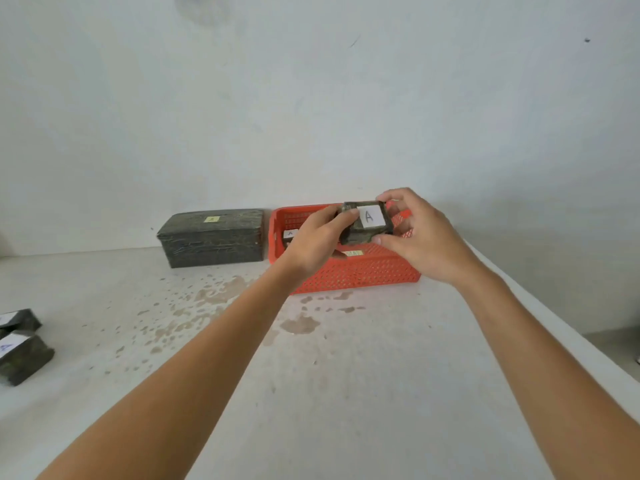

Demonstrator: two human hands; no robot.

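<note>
**Block marked "A" held over the orange basket**

Left hand (320, 239) and right hand (420, 237) both grip a dark wrapped block (363, 233) above the basket (363, 271). Its white label reads "A". A second block (290, 234) inside the basket, half hidden by the left hand, also reads "A". The yellow labels on the basket front and on the large dark box (213, 240) beside it are illegible. Two blocks (20, 355) are cut off at the left edge of the table (346, 375).

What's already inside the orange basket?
In the orange basket, a block labelled A lies at the left end. The left hand, right hand and the held block cover the rest.
</note>
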